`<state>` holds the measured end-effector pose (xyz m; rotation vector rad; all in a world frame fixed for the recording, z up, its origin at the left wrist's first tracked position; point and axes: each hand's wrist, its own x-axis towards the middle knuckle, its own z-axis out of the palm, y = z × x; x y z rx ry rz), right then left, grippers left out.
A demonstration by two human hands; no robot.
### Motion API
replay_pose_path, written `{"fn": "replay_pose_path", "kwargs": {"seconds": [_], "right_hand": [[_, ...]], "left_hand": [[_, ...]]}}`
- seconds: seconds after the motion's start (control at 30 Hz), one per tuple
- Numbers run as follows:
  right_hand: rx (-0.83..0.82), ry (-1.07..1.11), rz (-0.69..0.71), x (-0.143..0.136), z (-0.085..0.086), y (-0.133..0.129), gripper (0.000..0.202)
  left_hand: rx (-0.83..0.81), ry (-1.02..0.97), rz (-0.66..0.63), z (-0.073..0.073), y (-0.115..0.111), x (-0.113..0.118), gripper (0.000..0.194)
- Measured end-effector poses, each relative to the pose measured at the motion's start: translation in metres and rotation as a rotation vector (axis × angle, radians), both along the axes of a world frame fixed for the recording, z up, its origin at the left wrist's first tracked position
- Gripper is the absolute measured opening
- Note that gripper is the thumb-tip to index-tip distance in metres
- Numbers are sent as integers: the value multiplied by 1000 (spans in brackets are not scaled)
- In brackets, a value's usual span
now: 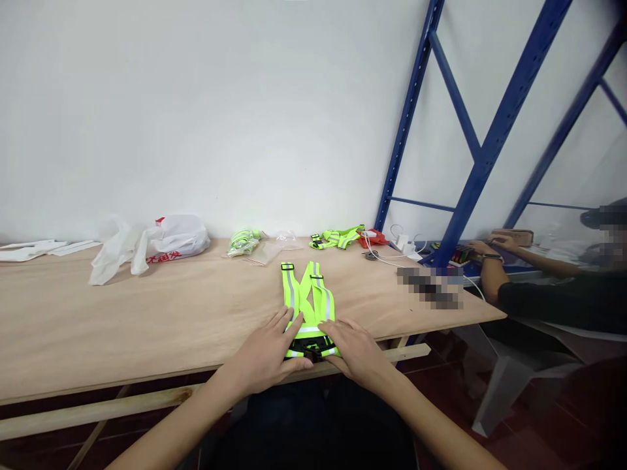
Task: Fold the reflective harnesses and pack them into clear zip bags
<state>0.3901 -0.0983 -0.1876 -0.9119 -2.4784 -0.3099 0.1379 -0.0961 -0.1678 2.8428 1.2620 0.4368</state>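
Note:
A neon yellow-green vest of straps (307, 313) with silver reflective stripes lies on the wooden table (196, 313), close to its front edge. Black slider buckles show on its two upper straps, and black clips sit at its lower end. My left hand (267, 349) rests on the lower left of the vest, fingers spread and the thumb near the clips. On the lower right, my right hand (353, 346) lies with its fingers stretched over the straps. The undersides of both hands are hidden.
White plastic bags (179, 236) lie back left. Along the wall are a packed vest (243, 241), another vest (337, 237) and a red item (375, 237). Blue rack posts (473, 186), cables and a blurred dark object stand right, beside a seated person (563, 300).

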Motion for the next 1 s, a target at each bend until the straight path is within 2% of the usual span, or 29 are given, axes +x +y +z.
{"fn": "replay_pose_path", "kwargs": {"seconds": [0.23, 0.53, 0.73, 0.83, 1.0], "right_hand": [[36, 63, -34, -2, 0, -1, 35], [-83, 223, 23, -8, -5, -2, 32], [-166, 211, 63, -4, 3, -2, 28], [-223, 183, 77, -1, 9, 1, 27], [-295, 180, -11, 1, 13, 14, 27]], "left_hand": [[-36, -12, -26, 2, -1, -1, 63], [-142, -88, 17, 5, -13, -3, 62], [-250, -105, 38, 18, -11, -5, 60], [-286, -106, -3, 26, -4, -5, 57], [-327, -161, -99, 42, 10, -4, 42]]}}
